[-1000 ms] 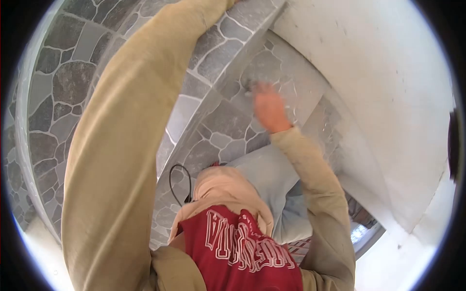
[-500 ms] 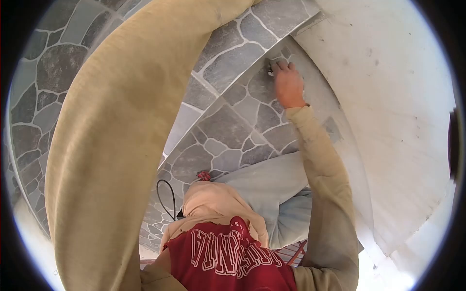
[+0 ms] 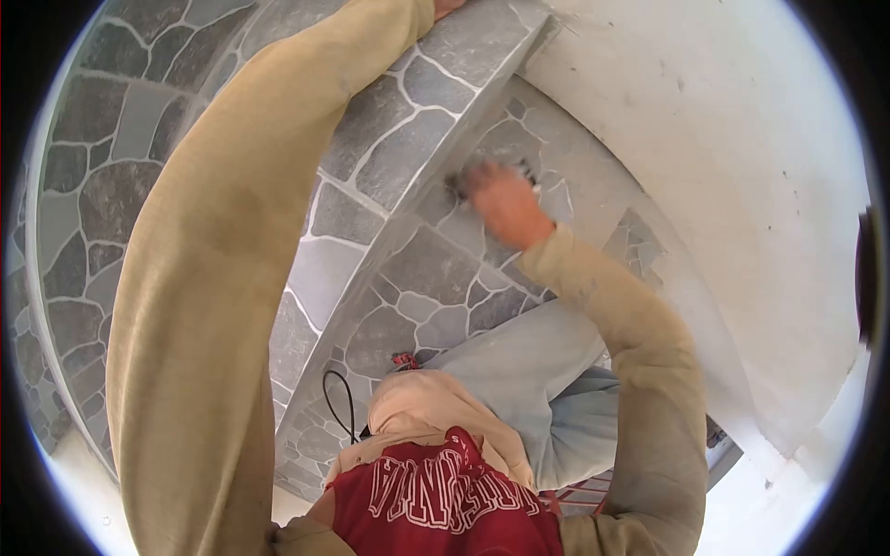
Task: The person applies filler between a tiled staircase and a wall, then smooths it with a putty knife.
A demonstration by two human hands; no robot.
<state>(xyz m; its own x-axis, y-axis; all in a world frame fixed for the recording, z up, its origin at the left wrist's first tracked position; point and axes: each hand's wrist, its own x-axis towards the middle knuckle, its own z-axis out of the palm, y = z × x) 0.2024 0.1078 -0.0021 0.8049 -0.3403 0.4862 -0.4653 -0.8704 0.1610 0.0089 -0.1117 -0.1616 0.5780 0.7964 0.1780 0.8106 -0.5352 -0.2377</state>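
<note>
My right hand (image 3: 508, 206), blurred by motion, is closed over a small dark object (image 3: 456, 183) against the grey stone-patterned surface (image 3: 436, 264). Dark and whitish bits of what it holds show around the fingers; I cannot make out what it is. At the top edge of the view, only a sliver of my left hand (image 3: 449, 7) shows past the tan sleeve, over the upper stone-patterned step (image 3: 408, 153). Its fingers are out of frame.
A raised straight edge (image 3: 468, 116) divides the upper step from the lower surface. To the right curves a pale, spotted wall (image 3: 714, 185). My legs in light trousers (image 3: 519, 357) are bent below, near a black cord loop (image 3: 339, 403) and a small red item (image 3: 404, 360).
My right hand has moved left and down over the lower surface with the dark object. The view has shifted, and a little of my left hand now shows at the top edge.
</note>
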